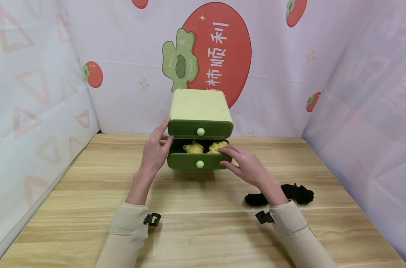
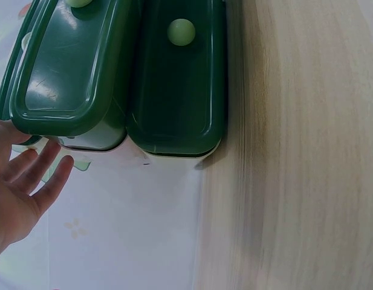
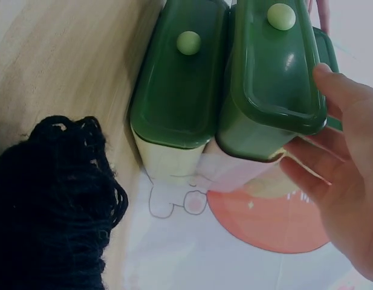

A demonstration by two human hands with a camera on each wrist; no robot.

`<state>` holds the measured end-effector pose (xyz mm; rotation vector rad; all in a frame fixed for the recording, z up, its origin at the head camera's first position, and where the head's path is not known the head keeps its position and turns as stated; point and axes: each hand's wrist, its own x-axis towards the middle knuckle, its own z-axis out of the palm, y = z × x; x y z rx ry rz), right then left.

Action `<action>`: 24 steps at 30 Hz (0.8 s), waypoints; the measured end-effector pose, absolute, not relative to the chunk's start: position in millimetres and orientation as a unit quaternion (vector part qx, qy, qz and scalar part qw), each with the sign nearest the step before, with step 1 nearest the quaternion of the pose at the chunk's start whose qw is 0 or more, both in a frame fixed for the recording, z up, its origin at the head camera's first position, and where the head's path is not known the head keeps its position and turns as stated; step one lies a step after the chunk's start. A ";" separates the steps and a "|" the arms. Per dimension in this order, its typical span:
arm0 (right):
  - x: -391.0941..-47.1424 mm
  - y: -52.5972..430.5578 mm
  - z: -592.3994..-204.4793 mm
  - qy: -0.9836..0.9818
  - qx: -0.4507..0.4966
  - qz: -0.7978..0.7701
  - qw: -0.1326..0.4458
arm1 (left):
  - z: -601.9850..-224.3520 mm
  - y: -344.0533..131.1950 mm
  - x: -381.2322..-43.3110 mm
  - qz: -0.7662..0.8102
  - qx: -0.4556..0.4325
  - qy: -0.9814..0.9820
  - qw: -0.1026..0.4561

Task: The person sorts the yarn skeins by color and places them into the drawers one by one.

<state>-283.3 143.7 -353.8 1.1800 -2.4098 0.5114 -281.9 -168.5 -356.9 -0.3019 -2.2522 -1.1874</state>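
A small cabinet (image 1: 200,104) with a pale top and green drawer fronts stands on the table. Its middle drawer (image 1: 189,162) is pulled out and contains two bundles of yellow yarn (image 1: 193,147). Above it, the upper drawer (image 1: 186,128) is in; so is a lower drawer (image 2: 174,90), which the head view hides. My left hand (image 1: 154,149) is at the left side, thumb by the open drawer's rim, fingers loosely extended along the cabinet. At the drawer's right corner, my right hand (image 1: 246,163) holds the front, thumb outside and fingers over the rim.
A skein of black yarn (image 1: 298,193) lies on the wooden table (image 1: 203,230), beside my right forearm. Printed cloth walls (image 1: 122,89) stand behind and on both sides. Dark wrist straps (image 1: 152,219) sit at both sleeves.
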 end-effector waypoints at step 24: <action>-269.7 98.3 -366.5 -0.760 0.491 0.142 0.400 | -356.2 -169.3 -281.6 -0.444 -0.122 -0.841 0.285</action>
